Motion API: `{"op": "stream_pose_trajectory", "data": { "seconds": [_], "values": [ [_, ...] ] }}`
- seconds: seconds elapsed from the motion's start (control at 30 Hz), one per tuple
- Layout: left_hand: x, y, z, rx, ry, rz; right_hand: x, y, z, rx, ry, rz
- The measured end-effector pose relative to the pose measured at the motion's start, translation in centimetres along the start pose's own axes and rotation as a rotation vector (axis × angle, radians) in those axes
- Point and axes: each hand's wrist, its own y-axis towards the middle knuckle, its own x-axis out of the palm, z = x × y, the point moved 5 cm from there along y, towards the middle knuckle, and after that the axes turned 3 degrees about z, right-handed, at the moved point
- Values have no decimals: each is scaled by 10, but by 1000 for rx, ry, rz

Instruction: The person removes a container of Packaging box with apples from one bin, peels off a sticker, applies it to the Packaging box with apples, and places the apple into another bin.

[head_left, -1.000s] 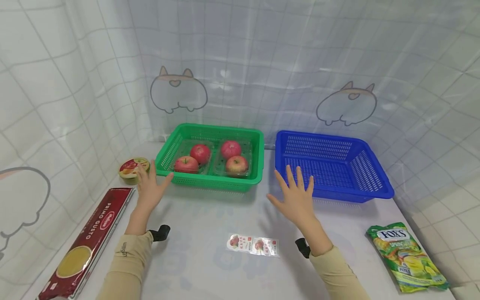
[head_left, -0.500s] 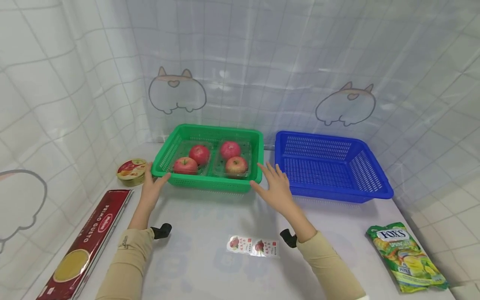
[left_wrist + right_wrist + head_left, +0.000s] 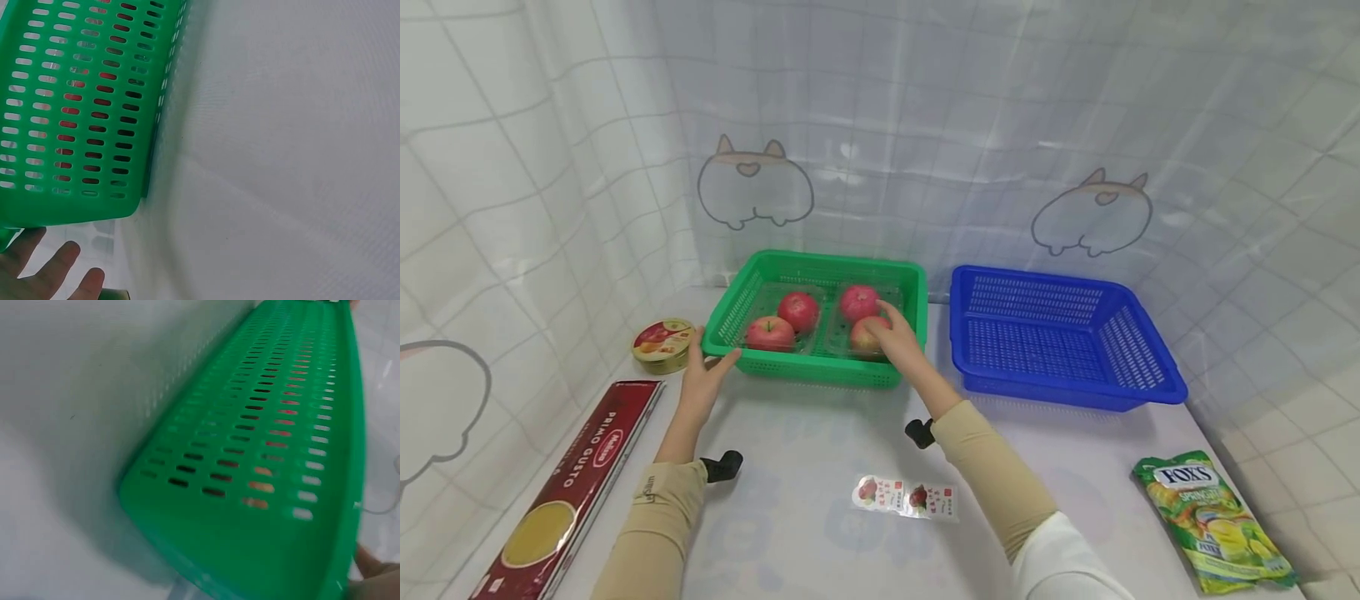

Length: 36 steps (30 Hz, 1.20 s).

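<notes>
A green plastic basket (image 3: 812, 365) holds two clear plastic punnets, each with two red apples. My left hand (image 3: 702, 383) is at the basket's front left corner, thumb along the front rim and fingers at the side. In the left wrist view, its fingers (image 3: 57, 265) are spread apart close under that corner. My right hand (image 3: 898, 337) reaches over the front rim into the basket, its thumb and a finger extended over the front apple of the right punnet (image 3: 837, 327). The apple (image 3: 860, 302) behind it is partly uncovered; the other fingertips are hidden.
A blue basket (image 3: 1045, 385) stands at the right. At the left are a round tin (image 3: 662, 343) and a long red Primo Gusto pack (image 3: 580, 475). Apple-printed stickers (image 3: 906, 497) lie at front centre, a green Fox's sweets bag (image 3: 1213, 521) at far right.
My right hand has moved left from before the blue basket into the green one, over the right punnet. The left hand has come to the green basket's corner and stayed there.
</notes>
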Motion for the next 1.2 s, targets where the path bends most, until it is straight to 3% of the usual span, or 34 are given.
{"op": "stream_pose_trajectory", "data": {
  "seconds": [0.2, 0.37, 0.5, 0.7, 0.8, 0.93, 1.2],
  "values": [
    [4, 3, -2, 10, -12, -5, 4, 26, 12, 78, -96, 152],
    [9, 4, -2, 4, -4, -9, 1, 39, 22, 218, -71, 209],
    [9, 4, -1, -1, 5, -8, 0, 44, 24, 300, -59, 190],
    [7, 4, 0, 5, -5, -1, 7, 48, 26, 329, -110, 138],
    [5, 4, 1, 3, -22, 11, 15, 67, 46, 357, -75, 105],
    [5, 5, 3, -19, -99, 16, 23, 93, 76, 384, 49, 85],
    [4, 7, 4, -64, -215, 18, 18, 56, 42, 409, 166, 47]
  ]
}}
